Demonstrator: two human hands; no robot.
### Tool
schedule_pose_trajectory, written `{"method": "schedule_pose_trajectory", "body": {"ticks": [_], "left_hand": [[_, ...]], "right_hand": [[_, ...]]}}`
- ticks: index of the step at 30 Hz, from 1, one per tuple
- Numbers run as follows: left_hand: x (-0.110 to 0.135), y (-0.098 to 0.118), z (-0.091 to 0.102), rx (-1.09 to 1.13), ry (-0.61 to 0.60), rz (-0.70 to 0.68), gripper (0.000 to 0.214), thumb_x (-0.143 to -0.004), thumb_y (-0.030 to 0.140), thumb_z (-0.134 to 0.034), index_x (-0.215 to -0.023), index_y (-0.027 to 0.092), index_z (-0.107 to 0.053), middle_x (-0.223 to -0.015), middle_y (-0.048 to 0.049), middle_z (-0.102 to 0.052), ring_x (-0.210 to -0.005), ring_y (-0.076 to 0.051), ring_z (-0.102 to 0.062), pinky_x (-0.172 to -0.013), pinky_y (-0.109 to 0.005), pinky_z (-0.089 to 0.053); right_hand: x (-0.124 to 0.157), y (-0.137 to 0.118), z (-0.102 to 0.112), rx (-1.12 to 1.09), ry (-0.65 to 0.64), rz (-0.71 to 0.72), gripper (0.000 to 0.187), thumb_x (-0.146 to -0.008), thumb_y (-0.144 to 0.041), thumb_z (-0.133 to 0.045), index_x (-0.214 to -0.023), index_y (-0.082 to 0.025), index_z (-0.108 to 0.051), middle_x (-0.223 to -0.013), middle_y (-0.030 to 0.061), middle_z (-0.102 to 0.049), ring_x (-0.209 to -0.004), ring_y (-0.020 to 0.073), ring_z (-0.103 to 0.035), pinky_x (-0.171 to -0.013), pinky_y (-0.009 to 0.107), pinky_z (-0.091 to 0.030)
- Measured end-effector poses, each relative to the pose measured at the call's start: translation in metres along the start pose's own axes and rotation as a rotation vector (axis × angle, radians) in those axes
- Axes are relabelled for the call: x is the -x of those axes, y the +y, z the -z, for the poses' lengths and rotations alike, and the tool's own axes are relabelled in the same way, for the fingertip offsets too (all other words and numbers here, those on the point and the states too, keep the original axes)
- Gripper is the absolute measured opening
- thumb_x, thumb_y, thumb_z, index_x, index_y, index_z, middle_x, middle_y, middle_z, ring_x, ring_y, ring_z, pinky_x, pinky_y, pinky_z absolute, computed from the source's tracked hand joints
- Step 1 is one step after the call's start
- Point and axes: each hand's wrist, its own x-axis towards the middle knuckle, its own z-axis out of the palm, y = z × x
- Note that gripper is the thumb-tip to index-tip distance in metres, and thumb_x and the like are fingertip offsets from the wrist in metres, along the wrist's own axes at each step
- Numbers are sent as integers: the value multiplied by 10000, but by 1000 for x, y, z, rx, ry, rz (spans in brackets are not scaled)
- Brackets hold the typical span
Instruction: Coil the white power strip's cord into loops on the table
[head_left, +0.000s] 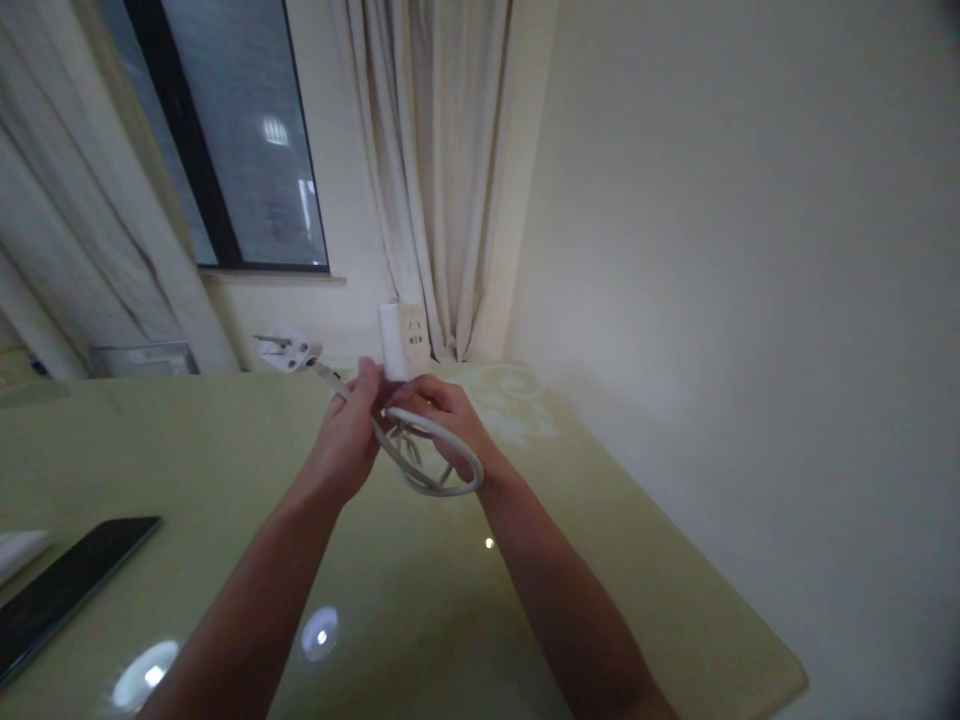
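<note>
Both of my hands are together above the table, closed on a white power strip (405, 342) and its cord. The strip stands up from between my hands, its socket holes turned to the right. My left hand (349, 440) grips the cord (442, 490) near the white plug (289, 350), which sticks out to the upper left with its prongs pointing left. Around the base of the strip, my right hand (450, 410) has its fingers curled. The grey-white cord hangs in loose coils between my wrists. Some fingertips are hidden behind the cord and strip.
A pale green glossy table (420, 600) lies below, its right edge running along a plain wall (750, 300). At the left are a flat black object (75, 580) and part of a white object (21, 550). Curtains (442, 150) and a dark window (240, 120) are behind.
</note>
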Motion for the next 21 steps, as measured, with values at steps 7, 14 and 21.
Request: {"method": "schedule_pose_trajectory", "body": {"ticks": [7, 14, 21], "left_hand": [[-21, 48, 57, 386, 296, 65, 550, -1153, 394, -338, -639, 209, -405, -450, 62, -219, -385, -81, -176, -369, -181, -250], [-28, 50, 93, -45, 240, -36, 519, -1041, 563, -544, -677, 243, -359, -496, 53, -128, -417, -117, -49, -380, -280, -106], [-26, 22, 84, -424, 96, 26, 386, -802, 525, -824, -786, 216, -593, -528, 93, -364, -398, -69, -253, -374, -193, -185]], "right_hand": [[-15, -3, 64, -202, 671, 80, 351, -881, -534, -742, -824, -199, -654, -863, 40, -722, -801, 156, -677, -772, 295, -575], [-14, -4, 127, -228, 1121, 216, 323, -966, -498, -631, -810, -234, -526, -761, -21, -594, -641, 110, -609, -626, 229, -532], [-14, -1, 93, -127, 651, 9, 320, -850, -452, -788, -773, -187, -627, -690, -16, -643, -618, 114, -635, -605, 235, -558]]}}
